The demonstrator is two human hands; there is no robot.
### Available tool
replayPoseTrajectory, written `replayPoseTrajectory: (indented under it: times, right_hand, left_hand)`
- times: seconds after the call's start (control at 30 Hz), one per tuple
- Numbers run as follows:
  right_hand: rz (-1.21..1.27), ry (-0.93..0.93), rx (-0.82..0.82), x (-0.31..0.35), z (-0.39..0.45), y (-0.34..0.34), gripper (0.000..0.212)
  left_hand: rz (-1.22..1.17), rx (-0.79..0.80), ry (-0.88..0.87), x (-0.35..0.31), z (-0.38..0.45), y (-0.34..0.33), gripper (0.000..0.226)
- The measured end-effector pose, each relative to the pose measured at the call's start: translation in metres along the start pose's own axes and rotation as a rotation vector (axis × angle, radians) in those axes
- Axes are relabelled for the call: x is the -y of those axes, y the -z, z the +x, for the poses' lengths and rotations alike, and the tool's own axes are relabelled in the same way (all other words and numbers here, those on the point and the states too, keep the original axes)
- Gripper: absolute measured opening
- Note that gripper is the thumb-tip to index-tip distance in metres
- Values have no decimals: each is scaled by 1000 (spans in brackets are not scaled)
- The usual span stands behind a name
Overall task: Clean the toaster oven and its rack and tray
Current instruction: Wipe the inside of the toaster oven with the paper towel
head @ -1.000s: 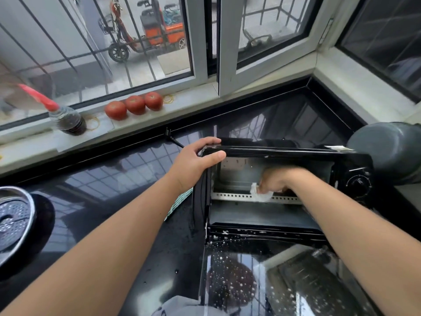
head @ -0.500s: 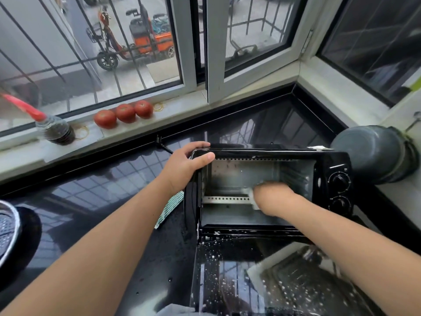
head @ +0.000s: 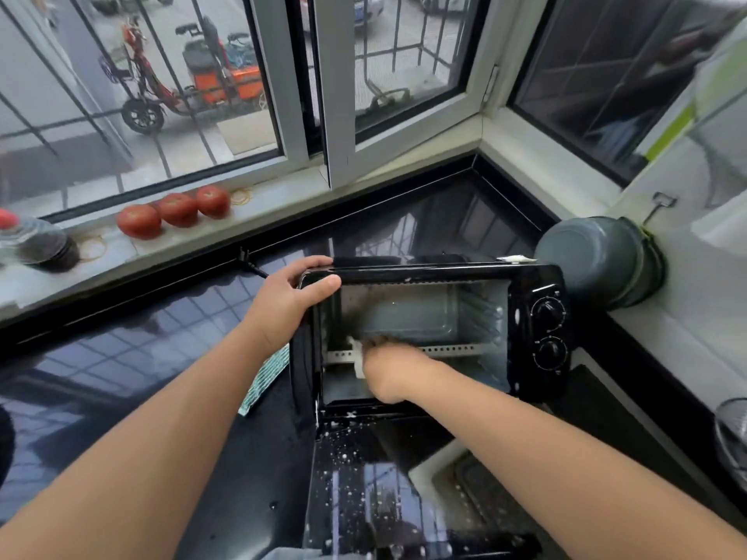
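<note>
Glossy black counter [head: 169,349] under barred window [head: 161,95]; left hand [head: 283,305] grips oven [head: 525,276], right hand [head: 390,371] clutches cloth [head: 357,359].

The right hand [head: 394,369] reaches into the toaster oven [head: 444,329], its fingers blurred and hiding most of a white wipe [head: 357,359]. The oven body hides part of a green cloth [head: 264,379]. The frame's left edge crops a bottle [head: 38,246]; the right edge crops a wire strainer [head: 733,436].
</note>
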State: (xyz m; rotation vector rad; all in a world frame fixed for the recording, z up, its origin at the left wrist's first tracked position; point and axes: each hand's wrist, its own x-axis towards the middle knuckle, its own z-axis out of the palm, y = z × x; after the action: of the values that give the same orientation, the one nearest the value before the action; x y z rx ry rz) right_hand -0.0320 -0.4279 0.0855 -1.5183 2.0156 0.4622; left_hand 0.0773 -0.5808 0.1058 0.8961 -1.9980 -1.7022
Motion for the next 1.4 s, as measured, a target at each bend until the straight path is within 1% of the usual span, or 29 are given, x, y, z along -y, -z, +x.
replayPoseTrajectory:
  times: [0.1, 0.17, 0.2, 0.27, 0.37, 0.4, 0.43, 0.47, 0.53, 0.6, 0.63, 0.7, 0.73, 0.8, 0.87, 0.9, 0.93, 1.0, 1.03, 1.1, 1.13, 1.2, 1.27, 1.33, 1.4]
  right_hand:
    - [-53, -162, 106, -51, -16, -8, 58]
    - [-57, -247, 156, -72, -20, -10, 52]
    - [-67, -258, 166, -73, -20, -8, 50]
    - [-22, -271, 137, -62, -17, -5, 50]
    - [125, -201, 48, -39, -17, -11, 68]
    - [149, -196, 40, -41, -18, -15, 74]
    - [140, -240, 46, -47, -18, -17, 77]
    - [120, -313, 64, -55, -17, -20, 78]
    - [91, -441, 81, -61, -19, -17, 71]
    - [90, -497, 72, -50, -24, -8, 59]
    - [84, -516, 81, -41, -26, -6, 58]
    - [80, -492, 121, -24, -33, -8, 63]
    - [89, -465, 138, -18, -41, -9, 62]
    - [189, -384, 116, -11, -66, -10, 49]
    - [326, -361, 44, -3, -95, -6, 43]
    - [321, -351, 0, -1, -109, -3, 43]
    - [272, -367, -7, 0, -115, -3, 46]
    - [144, -415, 30, -7, -113, -5, 59]
    - [137, -455, 62, -13, -109, -6, 62]
    - [152, -499, 112, -25, -95, -6, 50]
    - [182, -504, 138, -29, -89, -3, 48]
    - [260, -523, 185, -31, -77, 4, 49]
    - [289, -565, 217, -29, -69, 10, 51]
    - [184, -587, 226, -27, -68, 10, 54]
    - [32, -573, 238, -27, -68, 6, 47]
  left_hand:
    - [21, -3, 7, 1, 0, 1, 50]
    - [23, -2, 4, 1, 0, 1, 55]
    - [17, -3, 5, 0, 0, 1, 54]
    - [20, 1, 4, 0, 2, 1, 49]
    - [39, 2, -5, 1, 2, 2, 51]
    - [43, 2, -5, 1, 2, 2, 52]
    - [43, 4, -5, 2, 1, 2, 53]
    - [42, 5, -7, 2, 0, 2, 54]
    - [44, -3, -13, 2, -1, 1, 57]
    - [33, -7, -12, 1, -1, 1, 55]
    - [30, -5, -13, 1, -2, 0, 53]
    - [48, 5, -35, 1, -4, -1, 49]
    - [57, 6, -42, 2, -4, -1, 47]
    - [48, 7, -39, 3, -5, -1, 41]
    - [29, 8, -25, 2, -3, -1, 41]
    - [22, 7, -18, 2, -2, -1, 42]
    - [18, 11, -13, 0, -2, -2, 41]
    - [23, 15, -11, 0, -2, -2, 36]
    - [22, 12, -10, 0, -2, -2, 35]
    - [28, 12, -3, -1, -3, -2, 35]
    - [34, 13, -4, -1, -3, -2, 38]
    - [39, 9, -8, -1, -4, -2, 45]
    - [33, 6, -12, 0, -5, -2, 47]
    - [40, 3, -13, 1, -5, -2, 46]
    - [51, -2, -9, 3, -4, 0, 48]
